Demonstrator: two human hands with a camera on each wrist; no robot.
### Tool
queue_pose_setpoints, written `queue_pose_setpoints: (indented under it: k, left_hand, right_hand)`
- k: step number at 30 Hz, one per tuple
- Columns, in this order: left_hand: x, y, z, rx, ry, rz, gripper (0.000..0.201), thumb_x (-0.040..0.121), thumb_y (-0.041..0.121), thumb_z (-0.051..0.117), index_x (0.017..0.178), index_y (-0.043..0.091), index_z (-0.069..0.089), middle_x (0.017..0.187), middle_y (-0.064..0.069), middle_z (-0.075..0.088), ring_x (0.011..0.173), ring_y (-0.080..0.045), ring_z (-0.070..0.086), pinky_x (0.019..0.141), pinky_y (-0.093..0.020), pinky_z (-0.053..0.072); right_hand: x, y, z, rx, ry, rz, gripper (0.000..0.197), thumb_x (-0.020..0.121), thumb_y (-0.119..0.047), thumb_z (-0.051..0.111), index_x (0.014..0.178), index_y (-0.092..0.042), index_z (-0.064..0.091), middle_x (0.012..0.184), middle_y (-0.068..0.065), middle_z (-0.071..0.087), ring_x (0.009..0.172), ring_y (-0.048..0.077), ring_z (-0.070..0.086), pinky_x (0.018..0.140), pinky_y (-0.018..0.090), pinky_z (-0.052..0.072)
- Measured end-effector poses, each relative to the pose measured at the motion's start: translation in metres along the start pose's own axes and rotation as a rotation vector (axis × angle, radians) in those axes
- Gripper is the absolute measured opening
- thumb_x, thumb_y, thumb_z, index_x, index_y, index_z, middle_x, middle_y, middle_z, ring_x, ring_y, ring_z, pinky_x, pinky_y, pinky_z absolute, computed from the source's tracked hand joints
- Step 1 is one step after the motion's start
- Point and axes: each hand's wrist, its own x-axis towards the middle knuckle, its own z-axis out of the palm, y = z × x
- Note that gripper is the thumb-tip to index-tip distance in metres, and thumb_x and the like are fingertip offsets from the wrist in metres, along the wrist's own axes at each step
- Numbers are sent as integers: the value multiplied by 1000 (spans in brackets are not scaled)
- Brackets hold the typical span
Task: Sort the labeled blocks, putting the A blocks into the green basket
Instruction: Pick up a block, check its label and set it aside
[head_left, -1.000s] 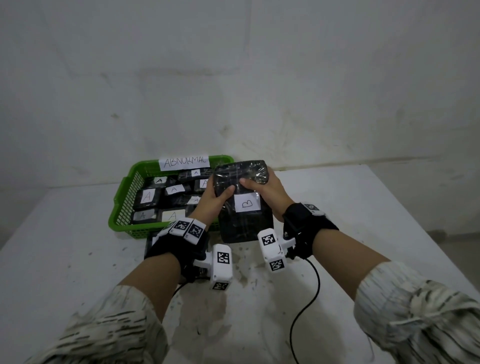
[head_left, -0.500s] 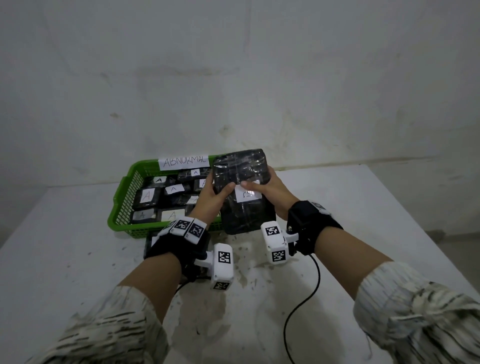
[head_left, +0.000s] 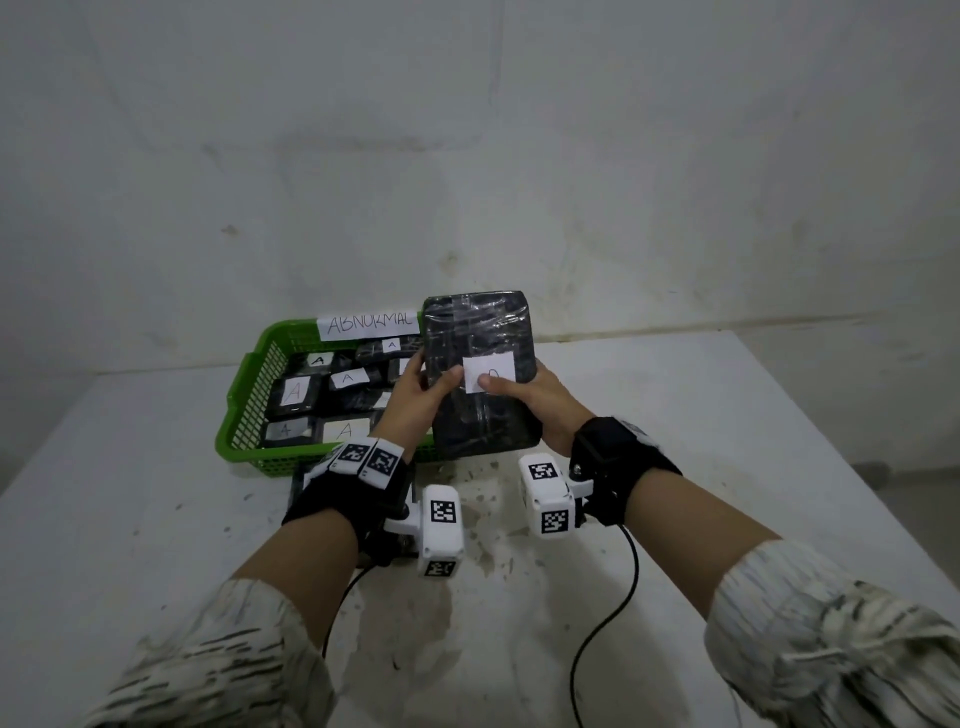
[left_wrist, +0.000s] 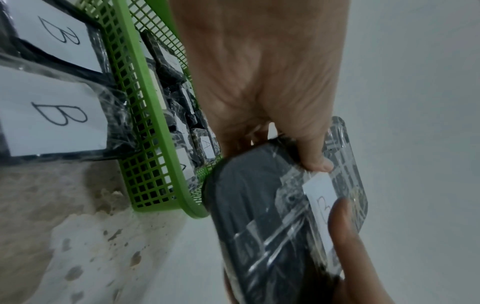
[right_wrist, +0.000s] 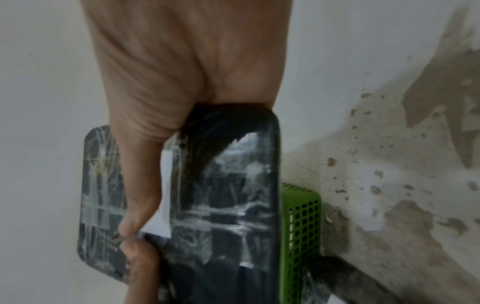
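Note:
I hold a large black plastic-wrapped block (head_left: 480, 374) upright in the air with both hands, just right of the green basket (head_left: 244, 415). Its white label (head_left: 488, 373) carries a B, partly covered by my right thumb. My left hand (head_left: 423, 395) grips the block's left edge, thumb on its front. My right hand (head_left: 535, 400) grips the right edge. In the left wrist view the block (left_wrist: 259, 216) and basket (left_wrist: 150, 127) sit side by side. In the right wrist view the block (right_wrist: 228, 205) fills the middle. The basket holds several black blocks labeled A (head_left: 293, 389).
Two B-labeled blocks (left_wrist: 52, 115) lie on the table in front of the basket, hidden under my left wrist in the head view. A paper sign reading ABNORMAL (head_left: 371, 325) is on the basket's far rim. The white table (head_left: 727, 441) is stained; cables trail from both wrists.
Both hands have lifted the B block higher and tilted it more upright. My right thumb has slid onto its label.

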Motion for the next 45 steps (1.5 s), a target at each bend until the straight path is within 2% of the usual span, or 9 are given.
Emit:
queue_pose_setpoints:
  k: [9, 16, 25, 29, 32, 35, 39, 42, 45]
  left_hand:
    - [-7, -18, -5, 2, -77, -92, 39, 87, 12, 62, 124, 15, 52, 124, -14, 61, 106, -25, 62, 99, -42, 47]
    - [-6, -16, -11, -97, -61, -102, 49, 84, 19, 63, 131, 13, 49, 127, -12, 59, 115, -26, 58, 103, -45, 43]
    - [-8, -18, -14, -63, -62, -104, 64, 85, 7, 63, 142, 16, 37, 133, -10, 54, 121, -26, 53, 106, -46, 40]
    - [-3, -13, -16, 221, -43, -22, 81, 85, 5, 64, 149, 23, 19, 144, -4, 34, 132, -24, 37, 109, -41, 35]
    - [7, -6, -16, 485, 1, 53, 82, 82, 11, 69, 146, 34, 24, 143, -7, 19, 134, -30, 27, 112, -47, 30]
    - [7, 14, -8, 300, -17, -20, 46, 92, 28, 54, 137, 25, 44, 140, -7, 31, 132, -27, 33, 104, -41, 39]
    - [-8, 38, 4, -57, -157, -97, 52, 98, 51, 18, 107, 22, 61, 101, 0, 70, 97, -18, 66, 78, -31, 54]
    - [-5, 37, 5, -154, -129, -86, 40, 96, 43, 40, 120, 16, 58, 108, -4, 70, 100, -18, 68, 78, -32, 57]
    - [-1, 31, 2, -109, -36, -101, 43, 85, 28, 66, 123, 12, 55, 115, -11, 66, 98, -22, 67, 79, -36, 56]
  right_hand:
    - [-3, 16, 1, -31, 95, 21, 49, 77, -6, 77, 123, -4, 60, 119, 12, 68, 105, 25, 66, 90, 32, 55]
    - [-4, 11, -3, 21, -140, 43, 75, 74, 15, 70, 138, -11, 41, 130, 13, 61, 115, 27, 62, 89, 36, 56]
    - [-6, 12, -4, 120, -130, 97, 64, 84, 9, 61, 140, -15, 40, 127, 10, 63, 112, 27, 62, 86, 36, 57]
    - [-8, 9, -7, 30, -83, 51, 67, 86, 10, 58, 141, -22, 38, 118, 13, 63, 104, 28, 62, 93, 43, 51]
    - [-7, 6, -2, -58, -41, -17, 59, 89, -12, 64, 141, -26, 39, 127, 12, 59, 110, 26, 61, 86, 36, 54]
    - [-7, -5, 6, -50, 38, -74, 47, 94, -53, 42, 133, -26, 49, 127, 4, 58, 114, 21, 55, 91, 37, 49]
    - [-4, -9, 10, -189, 147, -258, 15, 98, -31, 50, 99, -28, 65, 109, 4, 60, 101, 19, 56, 87, 32, 48]
    - [-2, -1, 13, -447, 214, -325, 7, 73, -37, 72, 73, -42, 67, 102, 9, 58, 106, 28, 53, 97, 45, 44]
    - [-6, 2, 15, -574, 223, -336, 25, 67, -36, 80, 75, -39, 57, 91, -2, 49, 99, 25, 47, 93, 49, 41]
